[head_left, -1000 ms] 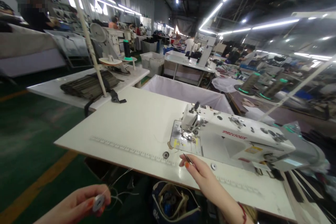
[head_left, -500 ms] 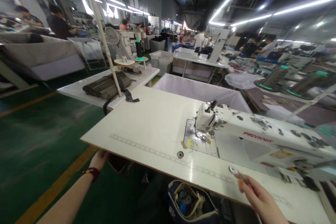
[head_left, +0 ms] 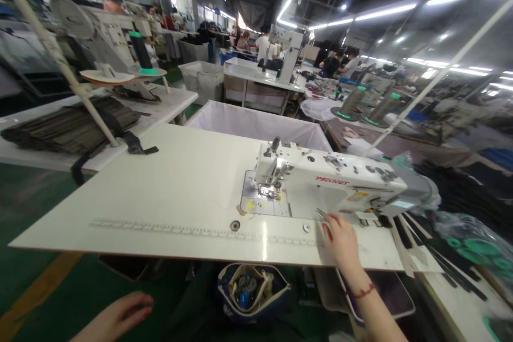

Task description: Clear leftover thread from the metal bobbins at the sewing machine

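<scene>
My right hand is over the sewing table beside the machine arm, closed around small tweezers whose two thin tips point up and left. The white sewing machine stands just beyond that hand. Below and left of my fingers a metal bobbin lies on the tabletop, and a second round metal piece sits farther left. My left hand is low, off the table's front edge, fingers loosely extended with nothing visible in them.
A printed ruler strip runs along the white table. An open pouch with bobbins hangs below the front edge. Dark fabric pieces are stacked at left. Behind the table is a cloth-lined bin. Thread cones stand at back right.
The view has turned right. My left hand has come away from the table's underside edge. My right hand has moved past the bobbin toward the machine, with the tweezers still held.
</scene>
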A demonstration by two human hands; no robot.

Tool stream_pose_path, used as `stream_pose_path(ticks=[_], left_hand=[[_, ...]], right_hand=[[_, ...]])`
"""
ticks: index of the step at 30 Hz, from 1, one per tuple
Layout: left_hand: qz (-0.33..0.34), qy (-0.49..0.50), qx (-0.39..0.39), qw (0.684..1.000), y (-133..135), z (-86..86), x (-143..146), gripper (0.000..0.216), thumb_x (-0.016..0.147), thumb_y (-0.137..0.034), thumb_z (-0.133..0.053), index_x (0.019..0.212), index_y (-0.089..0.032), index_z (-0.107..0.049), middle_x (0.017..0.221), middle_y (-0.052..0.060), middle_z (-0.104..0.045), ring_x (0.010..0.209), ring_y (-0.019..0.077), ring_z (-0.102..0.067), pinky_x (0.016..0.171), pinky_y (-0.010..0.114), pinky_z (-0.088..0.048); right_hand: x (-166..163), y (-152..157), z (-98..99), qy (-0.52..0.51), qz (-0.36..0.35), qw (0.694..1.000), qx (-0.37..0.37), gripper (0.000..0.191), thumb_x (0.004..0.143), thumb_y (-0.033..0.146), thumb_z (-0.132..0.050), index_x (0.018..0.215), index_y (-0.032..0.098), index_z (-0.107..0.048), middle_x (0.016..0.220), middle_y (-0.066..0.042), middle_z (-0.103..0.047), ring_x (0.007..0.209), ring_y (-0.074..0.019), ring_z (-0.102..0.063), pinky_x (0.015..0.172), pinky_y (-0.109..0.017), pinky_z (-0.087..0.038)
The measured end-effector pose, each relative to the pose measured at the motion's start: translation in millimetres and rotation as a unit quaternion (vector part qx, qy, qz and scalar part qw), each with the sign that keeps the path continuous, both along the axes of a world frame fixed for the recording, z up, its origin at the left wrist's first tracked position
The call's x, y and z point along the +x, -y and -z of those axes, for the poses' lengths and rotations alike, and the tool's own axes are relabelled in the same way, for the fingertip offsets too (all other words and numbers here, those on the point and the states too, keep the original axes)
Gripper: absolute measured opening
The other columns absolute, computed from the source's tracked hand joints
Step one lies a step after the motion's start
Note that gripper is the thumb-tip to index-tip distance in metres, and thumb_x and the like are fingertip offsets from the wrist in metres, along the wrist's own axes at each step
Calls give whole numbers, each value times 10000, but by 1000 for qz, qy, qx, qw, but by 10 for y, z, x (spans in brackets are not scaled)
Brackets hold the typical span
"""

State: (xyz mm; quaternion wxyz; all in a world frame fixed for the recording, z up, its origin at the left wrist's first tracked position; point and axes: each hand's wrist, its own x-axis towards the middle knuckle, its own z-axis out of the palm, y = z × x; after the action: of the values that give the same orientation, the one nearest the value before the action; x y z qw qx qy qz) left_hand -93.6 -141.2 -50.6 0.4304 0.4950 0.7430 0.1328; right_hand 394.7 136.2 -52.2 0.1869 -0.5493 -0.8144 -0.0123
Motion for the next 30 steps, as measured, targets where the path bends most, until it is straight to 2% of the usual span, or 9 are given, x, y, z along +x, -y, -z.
stream_pose_path(ticks=[2,5,7,8,11,15,18,24,30], left_hand=[[60,80,40,994,-204,-122,372,341,872,-542,-470,1013,-310,-677,1049,3,-690,1006,242,-616,910,349,-473],[133,144,94,976,-602,-412,1013,280,920,-435,-448,1062,-281,-634,1035,23,-651,949,203,-602,855,305,-480],[184,122,119,968,-852,-518,1371,241,911,-377,-479,1046,-247,-631,981,35,-638,860,183,-601,782,282,-493],[218,90,127,963,-952,-522,1513,210,901,-315,-499,1046,-238,-630,981,36,-639,891,182,-598,819,284,-483],[283,-18,128,950,-1124,-387,1795,253,829,-164,-550,1068,-217,-614,1048,45,-645,998,198,-583,923,314,-444],[283,-82,105,950,-1136,-201,1926,263,793,-109,-538,1036,-166,-621,1065,100,-644,989,261,-594,906,400,-454],[281,-88,109,949,-1089,-216,1881,223,853,-145,-499,1030,-203,-622,1083,75,-634,1008,234,-587,915,364,-450],[263,-67,141,952,-1010,-321,1736,250,923,-160,-397,982,-218,-633,968,46,-638,927,182,-597,865,305,-467],[267,-75,130,952,-1122,-188,2101,247,900,-213,-442,1059,-234,-629,1028,58,-665,955,203,-617,883,318,-465]], right_hand=[[-243,263,-154,-77,-90,992,-38,232,928,231,-419,1051,162,-603,1056,-114,-650,994,-240,-583,879,-390,-459],[-630,765,-325,-125,-251,948,-149,233,946,190,-404,1103,208,-575,1046,-55,-650,957,-169,-584,866,-300,-465],[-818,1072,-348,-97,-327,919,-199,225,934,203,-449,1122,235,-569,1057,-34,-642,945,-166,-580,846,-287,-467],[-876,1195,-328,-80,-343,912,-209,209,926,216,-472,1106,239,-575,1043,-31,-641,927,-172,-579,824,-290,-471],[-906,1419,-182,-58,-314,923,-214,146,908,229,-505,1022,231,-597,991,-35,-632,890,-189,-571,776,-299,-470],[-771,1477,28,-76,-205,952,-214,138,906,171,-474,956,221,-592,944,-32,-606,856,-180,-564,754,-284,-461],[-702,1447,108,-78,-152,961,-215,149,903,155,-465,951,220,-590,914,-25,-590,819,-166,-570,722,-263,-460],[-811,1304,133,-26,-139,970,-199,124,863,182,-556,960,242,-606,913,-22,-593,828,-172,-592,672,-242,-452],[-934,1224,179,61,-145,966,-205,49,857,212,-583,875,238,-620,807,-10,-666,666,-178,-628,550,-251,-413]])
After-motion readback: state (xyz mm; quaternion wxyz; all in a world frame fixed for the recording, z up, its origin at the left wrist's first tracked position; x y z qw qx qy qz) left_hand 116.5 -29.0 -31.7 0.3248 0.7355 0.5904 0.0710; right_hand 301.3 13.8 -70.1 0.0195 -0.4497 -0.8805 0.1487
